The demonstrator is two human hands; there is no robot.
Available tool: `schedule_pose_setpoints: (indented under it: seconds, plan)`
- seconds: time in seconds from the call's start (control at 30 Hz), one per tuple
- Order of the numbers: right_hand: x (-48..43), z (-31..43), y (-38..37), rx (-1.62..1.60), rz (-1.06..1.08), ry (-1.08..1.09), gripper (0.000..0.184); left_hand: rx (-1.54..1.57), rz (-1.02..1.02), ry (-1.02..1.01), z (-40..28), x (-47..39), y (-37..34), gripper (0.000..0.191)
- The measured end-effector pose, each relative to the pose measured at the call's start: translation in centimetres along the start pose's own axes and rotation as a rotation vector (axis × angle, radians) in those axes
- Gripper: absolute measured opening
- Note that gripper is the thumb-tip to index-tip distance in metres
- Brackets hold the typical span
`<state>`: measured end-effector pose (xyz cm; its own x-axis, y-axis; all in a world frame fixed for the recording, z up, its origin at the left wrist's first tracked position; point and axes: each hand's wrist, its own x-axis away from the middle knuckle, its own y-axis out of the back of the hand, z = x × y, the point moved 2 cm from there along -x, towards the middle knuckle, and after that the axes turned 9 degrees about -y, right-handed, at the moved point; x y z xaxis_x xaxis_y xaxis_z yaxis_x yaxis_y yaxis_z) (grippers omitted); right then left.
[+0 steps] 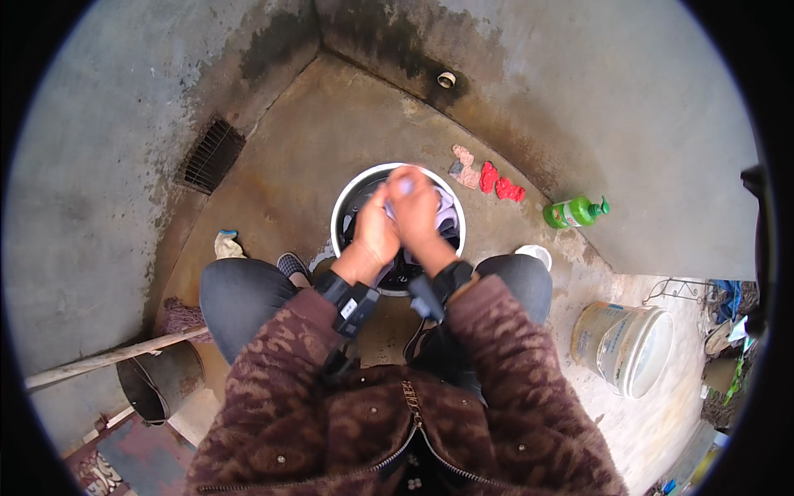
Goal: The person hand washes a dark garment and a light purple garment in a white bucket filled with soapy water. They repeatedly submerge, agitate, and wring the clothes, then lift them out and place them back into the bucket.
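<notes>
A round basin [335, 218] with a white rim sits on the concrete floor between my knees. Dark water and wet cloth lie inside it. Over the basin my left hand [377, 226] and my right hand [414, 201] press together, blurred by motion. Both grip a bunched lavender cloth [446, 209], part of which hangs down into the basin on the right. Between the fingers only a little of the fabric shows. Black devices are strapped to both wrists.
Small red cloth pieces [510, 190] and pink ones [464, 170] lie right of the basin. A green pump bottle [572, 212] lies tilted by the wall. Farther right is a plastic bucket [611, 347]; at left are a dark bucket [146, 384], a mop [118, 358] and a floor-level grate [214, 155].
</notes>
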<state>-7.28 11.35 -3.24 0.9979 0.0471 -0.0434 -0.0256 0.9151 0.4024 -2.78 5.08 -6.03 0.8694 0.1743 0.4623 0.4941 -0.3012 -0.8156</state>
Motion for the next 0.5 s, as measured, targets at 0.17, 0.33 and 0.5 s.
schedule_pose_setpoints:
  seconds: [0.17,0.33,0.5]
  plan:
    - [0.7,0.4,-0.5,0.230,-0.003,0.227,0.014,0.159,0.111,0.124,-0.7,-0.7,0.7,0.036]
    - [0.9,-0.5,-1.2,0.031,-0.090,0.126,0.007,0.118,0.289,-0.015,-0.7,-1.0,0.9,0.037]
    - [1.0,-2.2,-1.4,0.173,-0.151,0.370,0.008,0.240,0.324,0.160,-0.3,-1.0,1.4,0.038]
